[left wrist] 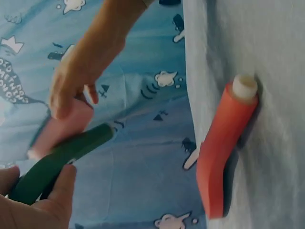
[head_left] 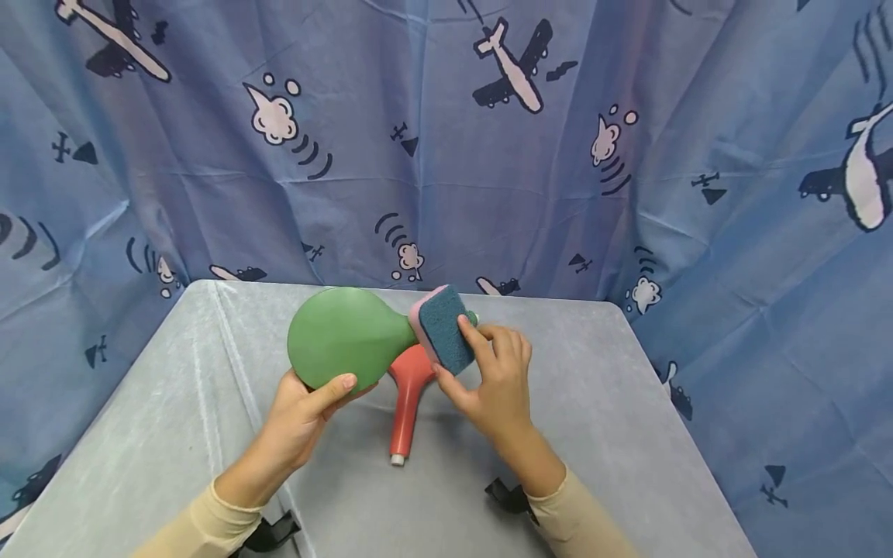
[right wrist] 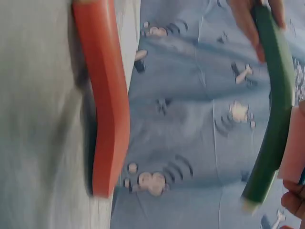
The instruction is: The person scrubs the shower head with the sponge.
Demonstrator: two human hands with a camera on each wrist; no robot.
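My left hand (head_left: 296,418) grips the rim of a green paddle (head_left: 346,335) at its round head, thumb on the near face. The paddle is held up off the table, its handle pointing right. In my right hand (head_left: 497,380), a sponge (head_left: 446,329) with a pink side and a dark teal scouring side is pinched between thumb and fingers. Its pink side (right wrist: 291,143) lies against the green handle (right wrist: 274,138), covering most of it in the head view. Below them a red paddle (head_left: 407,395) lies on the table, its head partly hidden behind the green one and the sponge.
The table (head_left: 593,434) has a light grey cloth cover with a lengthwise crease at left. A blue curtain (head_left: 446,155) printed with airplanes hangs behind and at both sides. Black straps (head_left: 508,496) sit at the wrists.
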